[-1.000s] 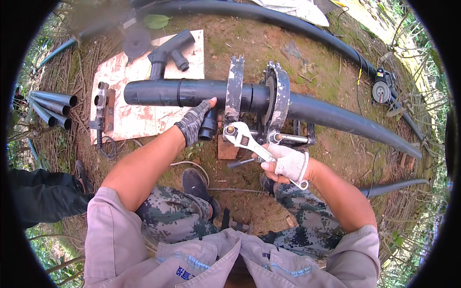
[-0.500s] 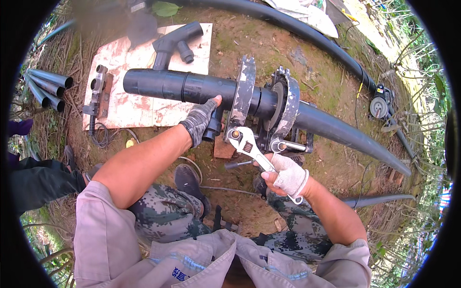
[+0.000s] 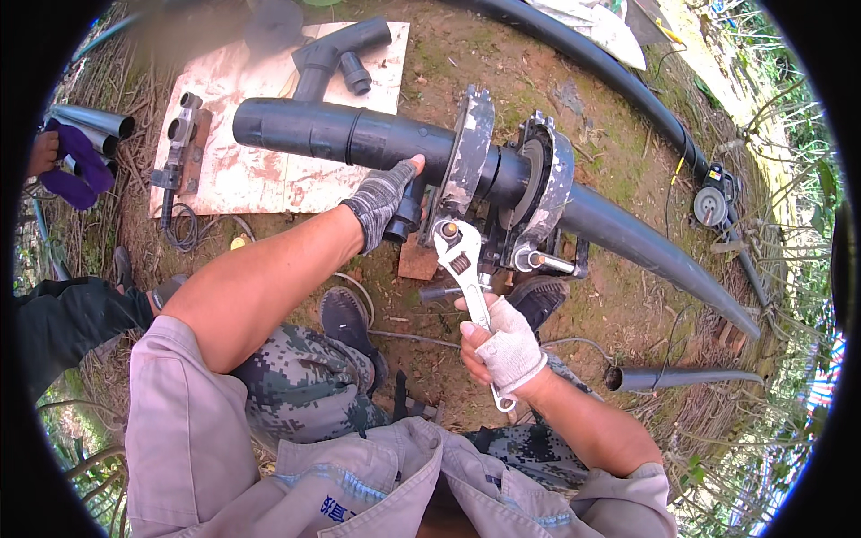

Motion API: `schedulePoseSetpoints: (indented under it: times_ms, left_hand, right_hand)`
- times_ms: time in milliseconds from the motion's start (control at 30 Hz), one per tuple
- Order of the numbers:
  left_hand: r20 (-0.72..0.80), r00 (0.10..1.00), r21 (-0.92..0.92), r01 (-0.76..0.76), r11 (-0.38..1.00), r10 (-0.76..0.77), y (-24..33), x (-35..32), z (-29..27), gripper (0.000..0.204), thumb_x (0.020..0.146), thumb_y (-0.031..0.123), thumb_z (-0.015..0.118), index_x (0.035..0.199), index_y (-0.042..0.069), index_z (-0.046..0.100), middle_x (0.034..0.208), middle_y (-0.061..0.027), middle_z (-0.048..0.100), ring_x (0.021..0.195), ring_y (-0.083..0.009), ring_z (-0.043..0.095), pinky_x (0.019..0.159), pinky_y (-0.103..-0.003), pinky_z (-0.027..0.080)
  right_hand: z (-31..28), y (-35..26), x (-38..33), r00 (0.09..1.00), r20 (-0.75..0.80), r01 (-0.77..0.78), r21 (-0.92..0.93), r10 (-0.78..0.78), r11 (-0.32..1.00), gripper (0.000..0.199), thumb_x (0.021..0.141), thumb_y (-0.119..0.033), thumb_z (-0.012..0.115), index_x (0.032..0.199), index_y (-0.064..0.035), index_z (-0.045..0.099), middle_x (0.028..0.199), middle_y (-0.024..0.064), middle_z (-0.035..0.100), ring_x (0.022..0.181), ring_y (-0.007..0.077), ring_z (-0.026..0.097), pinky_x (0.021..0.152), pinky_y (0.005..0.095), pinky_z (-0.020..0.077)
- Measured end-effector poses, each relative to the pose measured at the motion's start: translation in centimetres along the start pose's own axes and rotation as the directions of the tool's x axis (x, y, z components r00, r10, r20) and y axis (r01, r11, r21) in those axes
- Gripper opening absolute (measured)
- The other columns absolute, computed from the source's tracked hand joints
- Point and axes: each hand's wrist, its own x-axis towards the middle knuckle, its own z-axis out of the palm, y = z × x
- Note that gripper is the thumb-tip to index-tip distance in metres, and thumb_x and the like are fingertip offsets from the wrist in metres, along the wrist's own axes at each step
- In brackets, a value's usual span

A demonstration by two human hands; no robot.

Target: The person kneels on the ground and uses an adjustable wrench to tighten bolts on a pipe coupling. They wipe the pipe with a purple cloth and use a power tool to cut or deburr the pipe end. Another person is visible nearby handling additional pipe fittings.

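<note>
A thick black pipe fitting (image 3: 291, 125) lies across the middle, with a short side branch pointing toward me. My left hand (image 3: 381, 199), in a grey striped fingerless glove, grips it at that branch; the thumb rests along the main pipe and the other fingers are partly hidden. A worn metal clamp ring (image 3: 466, 148) encloses the fitting, and a second clamp ring (image 3: 554, 184) holds the long black pipe (image 3: 646, 238). Closed round a silver adjustable wrench (image 3: 471, 285) is my right hand (image 3: 507, 351), in a whitish fingerless glove. The wrench's jaws surround a bolt at the first ring's near side.
A branched black fitting (image 3: 341, 45) lies on a stained board (image 3: 247, 184), beside a corded tool (image 3: 172, 161). An angle grinder (image 3: 711, 202) rests at right near a long curved pipe (image 3: 592, 72). At far left a co-worker's hand (image 3: 43, 152) is beside purple gloves (image 3: 79, 170).
The wrench handle has swung left and toward me, my right hand moving with it. My left hand keeps its hold on the fitting. A co-worker's hand and purple gloves have come further into view.
</note>
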Motion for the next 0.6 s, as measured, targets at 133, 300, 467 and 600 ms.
schedulePoseSetpoints:
  times_ms: [133, 300, 467, 600]
  left_hand:
    - [0.024, 0.997, -0.025, -0.079, 0.997, 0.080, -0.2, -0.2, 0.2, 0.053, 0.087, 0.054, 0.072, 0.103, 0.005, 0.060, 0.081, -0.0114, 0.066, 0.059, -0.0232, 0.066, 0.050, -0.034, 0.057]
    - [0.162, 0.984, -0.187, -0.048, 0.981, 0.079, -0.3, -0.2, 1.1, 0.044, 0.095, 0.052, 0.062, 0.101, 0.008, 0.063, 0.079, -0.0089, 0.066, 0.056, -0.0210, 0.063, 0.047, -0.035, 0.052]
    - [0.151, 0.986, 0.038, 0.070, 0.997, -0.075, -0.3, 1.9, -1.2, 0.051, 0.097, 0.057, 0.055, 0.090, 0.007, 0.066, 0.071, -0.0121, 0.065, 0.053, -0.0238, 0.062, 0.046, -0.037, 0.048]
    - [0.154, 0.969, 0.831, -0.233, 0.505, 0.194, 2.2, -1.0, -3.6, 0.079, 0.091, 0.070, 0.049, 0.118, -0.001, 0.069, 0.114, -0.0222, 0.069, 0.113, -0.0327, 0.064, 0.098, -0.042, 0.047]
  right_hand:
    - [0.8, 0.6, 0.2, 0.999, -0.029, 0.044, 0.032, -0.043, 0.999, 0.030, 0.100, -0.009, 0.055, 0.127, -0.0065, 0.043, 0.064, 0.0032, 0.045, 0.039, 0.0116, 0.040, 0.037, 0.0274, 0.0351]
    - [4.2, 3.2, 1.2, 0.972, -0.190, 0.153, 0.080, -0.135, 0.985, 0.028, 0.101, -0.012, 0.054, 0.126, -0.0110, 0.041, 0.059, 0.0039, 0.040, 0.037, 0.0161, 0.038, 0.036, 0.0316, 0.0344]
    - [2.9, 5.0, 2.3, 0.974, -0.147, 0.178, 0.029, -0.172, 0.984, 0.027, 0.101, -0.017, 0.055, 0.123, -0.0107, 0.041, 0.060, 0.0025, 0.040, 0.037, 0.0159, 0.040, 0.035, 0.0318, 0.0356]
    - [-0.5, 8.4, 1.3, 0.990, -0.027, 0.133, -0.162, -0.139, 0.978, 0.029, 0.099, -0.022, 0.059, 0.120, -0.0084, 0.044, 0.065, 0.0065, 0.049, 0.044, 0.0205, 0.048, 0.041, 0.0346, 0.0422]
